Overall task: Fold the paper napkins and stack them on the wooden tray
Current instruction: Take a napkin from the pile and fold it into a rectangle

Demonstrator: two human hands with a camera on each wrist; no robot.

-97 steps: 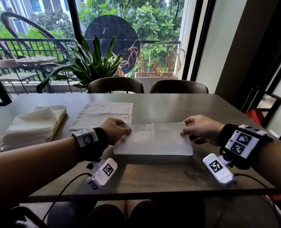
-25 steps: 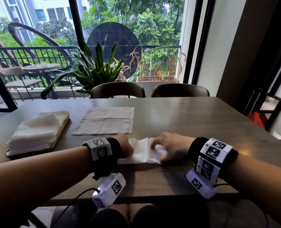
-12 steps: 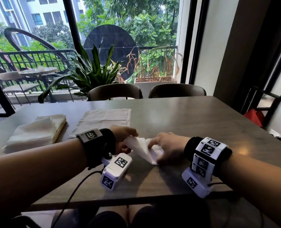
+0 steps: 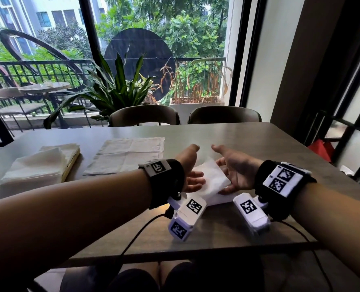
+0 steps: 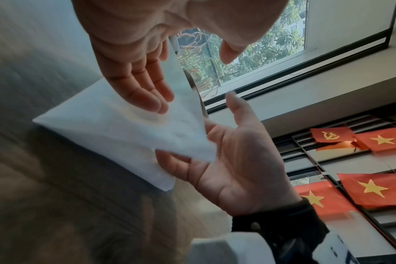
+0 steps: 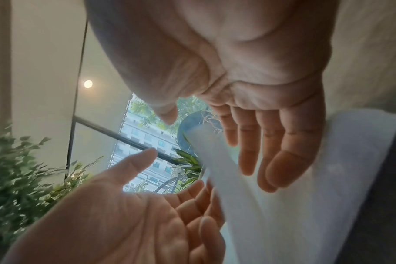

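Observation:
A small folded white napkin [image 4: 211, 181] stands tilted on the dark table [image 4: 248, 144], near the front edge. My left hand [image 4: 190, 165] and right hand [image 4: 234, 169] flank it with palms facing each other. In the left wrist view the left hand's straight fingers [image 5: 145, 92] touch the napkin [image 5: 124, 128]. The right hand's fingers [image 6: 271, 157] lie straight against the other side of the napkin [image 6: 305, 196]. Neither hand curls round it. A wooden tray [image 4: 71, 165] at the left carries a stack of folded napkins [image 4: 37, 165].
One unfolded napkin [image 4: 128, 155] lies flat on the table behind my left hand. Two chairs [image 4: 143, 115] stand at the far edge, with a plant and window beyond. A cable hangs from the left wrist camera over the table's front edge.
The wide napkin has been folded down small. Half a second ago both hands were bent over it pressing and pinching; now their fingers are straight and the palms face each other.

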